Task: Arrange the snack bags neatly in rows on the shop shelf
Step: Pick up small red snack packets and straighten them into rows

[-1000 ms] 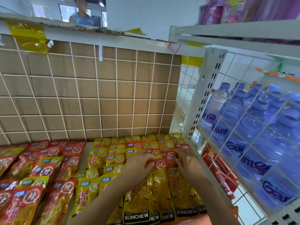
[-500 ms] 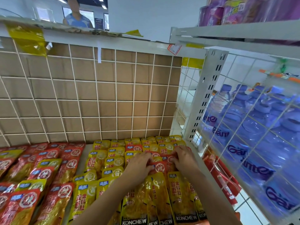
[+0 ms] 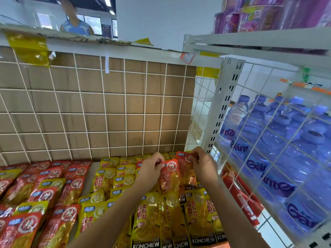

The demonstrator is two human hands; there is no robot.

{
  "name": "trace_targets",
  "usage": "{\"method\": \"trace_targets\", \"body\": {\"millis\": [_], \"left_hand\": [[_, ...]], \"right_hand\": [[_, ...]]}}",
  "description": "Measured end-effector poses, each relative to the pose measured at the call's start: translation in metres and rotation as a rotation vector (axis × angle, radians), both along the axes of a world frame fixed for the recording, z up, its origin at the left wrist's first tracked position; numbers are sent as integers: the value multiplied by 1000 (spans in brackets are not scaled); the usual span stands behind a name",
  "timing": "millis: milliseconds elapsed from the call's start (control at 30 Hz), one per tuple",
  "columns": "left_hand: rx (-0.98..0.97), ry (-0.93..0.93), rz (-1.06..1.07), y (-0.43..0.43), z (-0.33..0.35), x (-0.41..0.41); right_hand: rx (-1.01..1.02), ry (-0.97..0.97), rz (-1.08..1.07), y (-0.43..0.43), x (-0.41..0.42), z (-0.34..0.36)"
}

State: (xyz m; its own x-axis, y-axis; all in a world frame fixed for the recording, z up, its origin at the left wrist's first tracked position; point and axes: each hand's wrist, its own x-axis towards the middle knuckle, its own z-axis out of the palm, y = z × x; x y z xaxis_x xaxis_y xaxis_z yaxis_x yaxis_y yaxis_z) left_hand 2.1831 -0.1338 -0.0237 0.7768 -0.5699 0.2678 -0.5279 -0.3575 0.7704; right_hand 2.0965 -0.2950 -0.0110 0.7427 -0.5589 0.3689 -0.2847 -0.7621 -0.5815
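Where the shelf [image 3: 89, 178] lay closest, glossy yellow pouches [image 3: 146, 221] sat overlapped in fairly even rows, their clear windows showing shredded filling. Red pouches [image 3: 59, 228] to the left lay more skewed, so the job looked roughly half done. Above the yellow rows, the left hand [image 3: 151, 170] pinched the top corner of a crinkly red bag [image 3: 169, 178], lifted and tilted. The right hand [image 3: 204, 167] pinched a second red bag [image 3: 185, 164] just behind it. Both bags seemed misplaced among the yellow and wanted moving. Beyond stood a white wire grid [image 3: 125, 113] over flat cardboard [image 3: 114, 104].
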Motion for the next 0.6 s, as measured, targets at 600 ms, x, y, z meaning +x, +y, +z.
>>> {"method": "trace_targets", "body": {"millis": [600], "left_hand": [[-418,-66,114,57,52,10]], "right_hand": [[83,-350,31,17,-41,41]]}}
